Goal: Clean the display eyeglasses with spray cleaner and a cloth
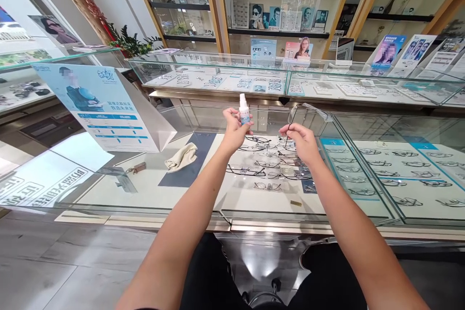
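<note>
My left hand (235,128) is closed around a small white spray bottle (243,108) with a blue label, held upright above the glass counter (119,189). My right hand (301,139) pinches a pair of thin-framed glasses (291,120) by one temple, lens end up. Both hands hover a short way apart over rows of spectacle frames (267,162) laid out inside the display case beneath the glass.
A folded beige cloth (180,156) and a small key fob (136,168) lie on the counter to the left. A standing poster card (105,109) rises at the far left. More glass cases (399,164) and shelving (283,5) lie to the right and behind.
</note>
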`<action>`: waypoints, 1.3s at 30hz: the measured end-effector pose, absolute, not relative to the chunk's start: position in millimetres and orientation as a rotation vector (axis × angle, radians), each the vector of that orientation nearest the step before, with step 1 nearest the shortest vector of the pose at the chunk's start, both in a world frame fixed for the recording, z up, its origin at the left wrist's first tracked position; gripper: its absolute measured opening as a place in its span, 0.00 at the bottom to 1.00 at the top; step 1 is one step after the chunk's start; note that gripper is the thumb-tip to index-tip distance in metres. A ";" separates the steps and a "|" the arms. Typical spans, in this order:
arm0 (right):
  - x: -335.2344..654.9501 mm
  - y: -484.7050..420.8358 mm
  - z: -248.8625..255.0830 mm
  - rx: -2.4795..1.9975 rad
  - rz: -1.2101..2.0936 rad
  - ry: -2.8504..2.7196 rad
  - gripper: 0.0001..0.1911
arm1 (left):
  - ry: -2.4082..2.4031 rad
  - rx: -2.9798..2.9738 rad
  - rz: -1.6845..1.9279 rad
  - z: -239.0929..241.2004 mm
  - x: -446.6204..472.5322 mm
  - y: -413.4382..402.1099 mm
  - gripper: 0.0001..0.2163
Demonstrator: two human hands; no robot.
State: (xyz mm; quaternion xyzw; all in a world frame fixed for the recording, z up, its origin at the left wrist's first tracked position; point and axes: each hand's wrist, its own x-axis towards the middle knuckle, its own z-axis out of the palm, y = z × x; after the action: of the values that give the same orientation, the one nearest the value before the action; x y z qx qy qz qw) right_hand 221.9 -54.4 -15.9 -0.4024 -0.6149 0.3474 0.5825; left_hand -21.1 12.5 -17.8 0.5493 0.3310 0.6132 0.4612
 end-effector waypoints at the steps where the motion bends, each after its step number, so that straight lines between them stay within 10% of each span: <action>1: 221.6 -55.0 -15.1 -0.931 0.839 -1.440 0.09 | 0.781 1.317 1.456 -15.1 -16.0 6.2 0.31; 39: 208.1 -64.9 -13.4 -0.788 1.297 -1.478 0.11 | 0.878 1.398 1.249 -9.8 14.6 -31.1 0.21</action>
State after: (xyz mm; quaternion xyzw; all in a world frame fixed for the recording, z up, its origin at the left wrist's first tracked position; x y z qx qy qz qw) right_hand 208.1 -64.9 -13.4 -0.3245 -0.6084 0.5338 0.4895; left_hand 14.6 -31.1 -9.8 0.5807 0.3649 0.5187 0.5105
